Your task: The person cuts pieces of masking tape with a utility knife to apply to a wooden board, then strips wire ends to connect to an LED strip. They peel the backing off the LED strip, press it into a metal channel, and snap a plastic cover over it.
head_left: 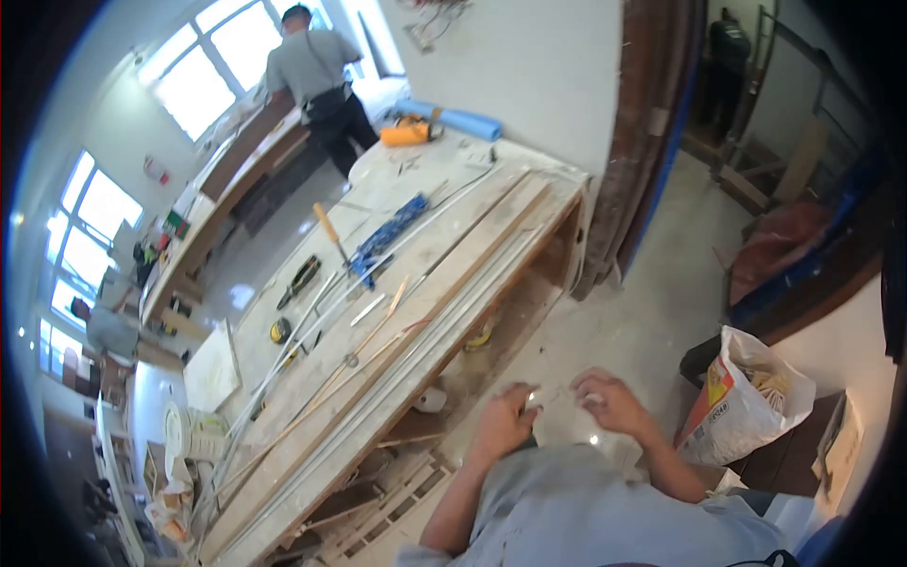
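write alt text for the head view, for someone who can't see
A person's left hand and right hand, held apart beside a workbench bearing a tape measure and a wooden-handled tool. A white sack stands at right; a co-worker stands beyond the workbench.

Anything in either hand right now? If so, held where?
No held thing shows in the left hand or the right hand; whether either pinches something tiny can't be told.

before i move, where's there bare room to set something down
The widest free patch is the floor between the bench and white sack, past the right hand. On the bench, a smaller patch lies between the blue bundle and blue roll, bare but for small bits. Long boards crowd the near edge; pliers and a tape measure crowd the left.
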Action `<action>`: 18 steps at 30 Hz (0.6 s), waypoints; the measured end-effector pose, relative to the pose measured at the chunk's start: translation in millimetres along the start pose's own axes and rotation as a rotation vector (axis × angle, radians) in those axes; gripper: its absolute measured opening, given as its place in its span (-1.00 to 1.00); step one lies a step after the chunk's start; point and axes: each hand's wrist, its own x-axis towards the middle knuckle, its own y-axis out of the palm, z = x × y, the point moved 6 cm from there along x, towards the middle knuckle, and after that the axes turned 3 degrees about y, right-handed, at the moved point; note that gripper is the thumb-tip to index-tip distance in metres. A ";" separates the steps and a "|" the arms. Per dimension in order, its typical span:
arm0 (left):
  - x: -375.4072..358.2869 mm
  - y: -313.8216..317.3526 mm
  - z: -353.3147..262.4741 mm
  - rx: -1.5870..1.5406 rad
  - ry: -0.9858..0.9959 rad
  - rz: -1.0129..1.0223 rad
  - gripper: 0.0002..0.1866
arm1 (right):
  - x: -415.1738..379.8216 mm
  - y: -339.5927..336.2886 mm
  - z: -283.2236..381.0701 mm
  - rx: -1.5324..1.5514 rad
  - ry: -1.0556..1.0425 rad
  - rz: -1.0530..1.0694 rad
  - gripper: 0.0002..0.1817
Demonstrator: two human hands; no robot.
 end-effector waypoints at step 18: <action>165.7 -127.7 -208.8 -1.753 1.084 0.229 -0.74 | 198.0 -11.4 -47.4 0.130 0.265 -0.005 -0.93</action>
